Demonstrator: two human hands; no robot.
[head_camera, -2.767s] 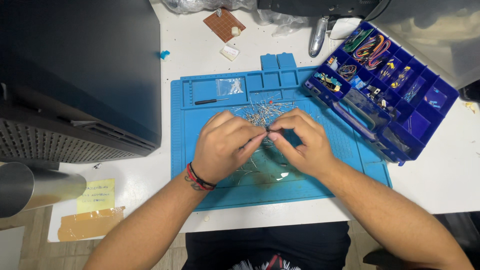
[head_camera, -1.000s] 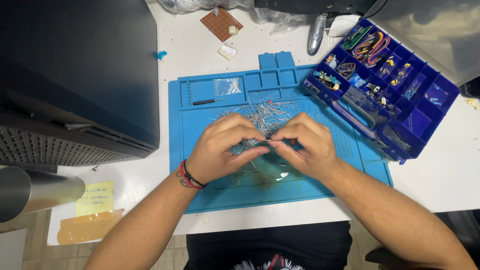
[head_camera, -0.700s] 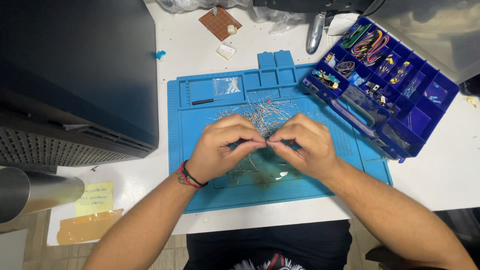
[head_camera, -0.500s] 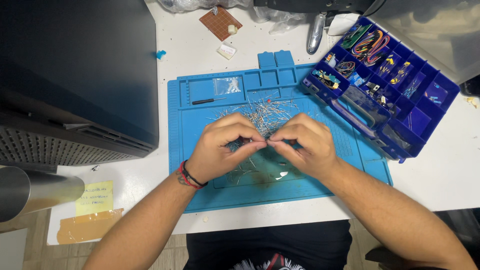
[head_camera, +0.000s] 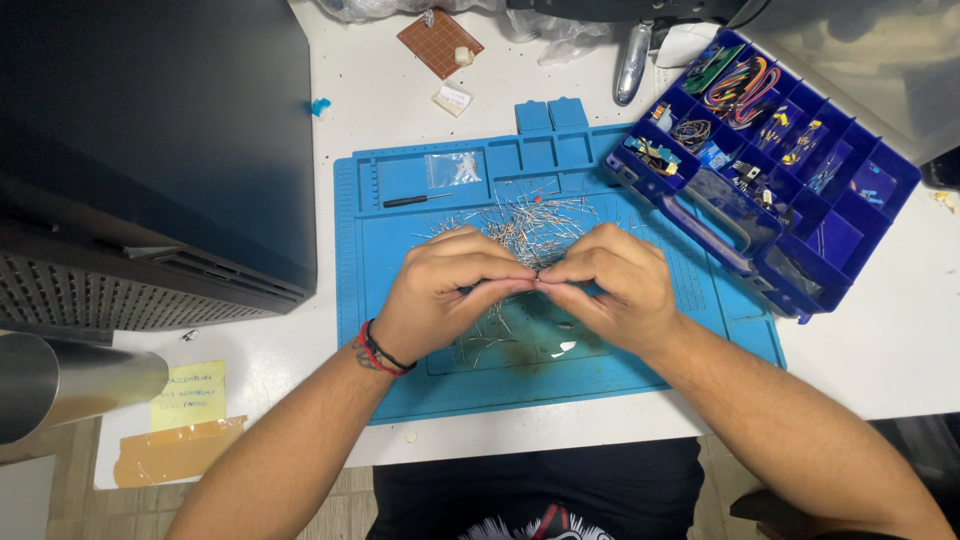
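Little is changed since the earlier frames: both hands are kept fingertip to fingertip over the mat. The left hand (head_camera: 445, 295) and right hand (head_camera: 610, 285) are pinched together on a thin metal lead (head_camera: 537, 278), barely visible. A light, steady pinch seems best kept, above the pile of leads (head_camera: 530, 220) on the blue mat (head_camera: 400, 385), beside the compartment box (head_camera: 830, 240) on the counter (head_camera: 880, 350).

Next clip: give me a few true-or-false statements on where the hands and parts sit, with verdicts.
1. Both hands meet fingertip to fingertip over the blue mat. True: left hand, right hand.
2. The organiser box is closed. False: it lies open, compartments showing.
3. A pile of wire leads lies beyond the fingers. True.
4. The wristband is on the right wrist. False: left wrist.
5. The small screwdriver is in the left hand. False: it lies on the mat.
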